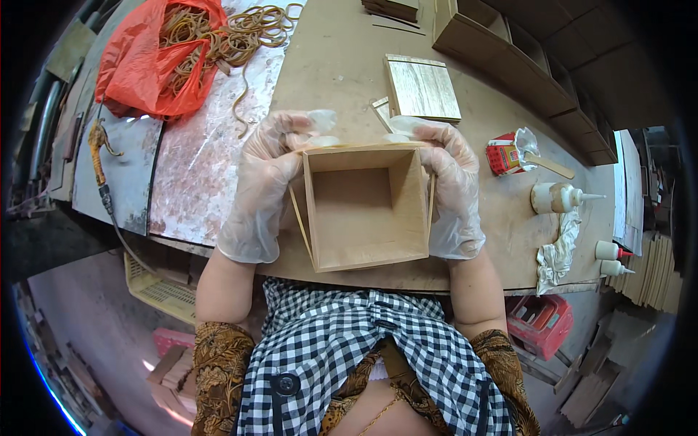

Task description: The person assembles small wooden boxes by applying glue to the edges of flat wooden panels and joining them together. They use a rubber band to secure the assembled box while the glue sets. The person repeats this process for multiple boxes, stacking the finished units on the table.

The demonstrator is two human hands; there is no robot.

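Note:
An open-topped wooden box [367,256] is in front of me at the table's near edge, its hollow inside facing up. A tan rubber band [300,227] is stretched along its left and right sides, standing off the walls near my hands. My left hand [273,171], in a clear glove, is closed on the band at the box's far left corner. At the far right corner my right hand [451,171], gloved alike, is closed on the band too. Both hands lie against the box; some fingertips are hidden behind its far wall.
A red plastic bag [145,65] spills rubber bands [254,33] at the far left. Thin wooden panels [423,87] lie beyond the box. To the right are a red-white carton [509,154] with a stick, a glue bottle [556,198] and a crumpled cloth [558,251]. Partitioned boxes [494,40] stand far right.

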